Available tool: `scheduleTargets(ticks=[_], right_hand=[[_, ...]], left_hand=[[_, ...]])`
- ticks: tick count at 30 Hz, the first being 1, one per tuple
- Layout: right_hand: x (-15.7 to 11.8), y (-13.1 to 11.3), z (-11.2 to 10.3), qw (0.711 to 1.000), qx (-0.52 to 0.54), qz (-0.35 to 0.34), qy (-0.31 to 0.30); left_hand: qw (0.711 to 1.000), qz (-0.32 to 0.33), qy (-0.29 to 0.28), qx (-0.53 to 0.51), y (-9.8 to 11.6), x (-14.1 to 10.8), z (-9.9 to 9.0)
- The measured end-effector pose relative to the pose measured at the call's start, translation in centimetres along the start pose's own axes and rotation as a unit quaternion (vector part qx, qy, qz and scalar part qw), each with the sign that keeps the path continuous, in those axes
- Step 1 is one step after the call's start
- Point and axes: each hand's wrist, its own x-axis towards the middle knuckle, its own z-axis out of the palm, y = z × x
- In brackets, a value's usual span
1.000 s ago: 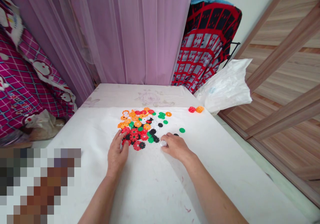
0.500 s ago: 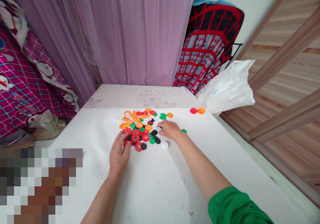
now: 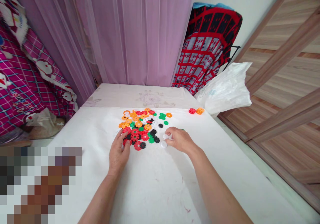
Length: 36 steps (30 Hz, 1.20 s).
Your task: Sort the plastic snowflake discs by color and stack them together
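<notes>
Pulled back from the three o'clock edge of the disc pile [image 3: 135, 136], the right hand [image 3: 179, 139] pinches a white disc [image 3: 165, 136] beside another white disc [image 3: 163, 144] at the pile's four o'clock; a light rim grip should suit. Fingers parted, the left hand [image 3: 118, 153] lies at eight, best kept still, with a red ball [image 3: 192, 111] and an orange ball [image 3: 200, 111] farthest, at two.

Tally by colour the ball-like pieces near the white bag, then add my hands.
Red ball-like piece: 1
Orange ball-like piece: 1
Left hand and right hand: 2
Total: 4
Piled discs overlap too much to count; left out.
</notes>
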Motion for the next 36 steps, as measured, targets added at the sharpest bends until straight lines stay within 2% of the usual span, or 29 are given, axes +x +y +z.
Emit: scheduleTargets(ticks=[5, 18, 24, 29, 36], right_hand=[[-2.1, -0.5, 0.8, 1.000, -0.004, -0.005, -0.009], [-1.6, -1.0, 1.3, 0.998, -0.048, -0.020, -0.023], [1.5, -1.3, 0.4, 0.996, -0.090, -0.016, -0.013], [5.1, -1.4, 0.8, 0.989, -0.131, -0.049, -0.057], [6.6, -1.1, 1.2, 0.989, -0.124, -0.043, -0.075]], left_hand=[[1.000, -0.007, 0.009, -0.003, 0.0, 0.0, 0.0], [1.000, -0.008, -0.001, -0.002, 0.2, -0.1, -0.2], [1.000, -0.007, -0.003, 0.003, 0.2, 0.0, -0.2], [1.000, -0.007, -0.005, 0.007, 0.1, 0.0, -0.2], [1.000, 0.003, -0.003, 0.004, 0.0, 0.0, -0.1]])
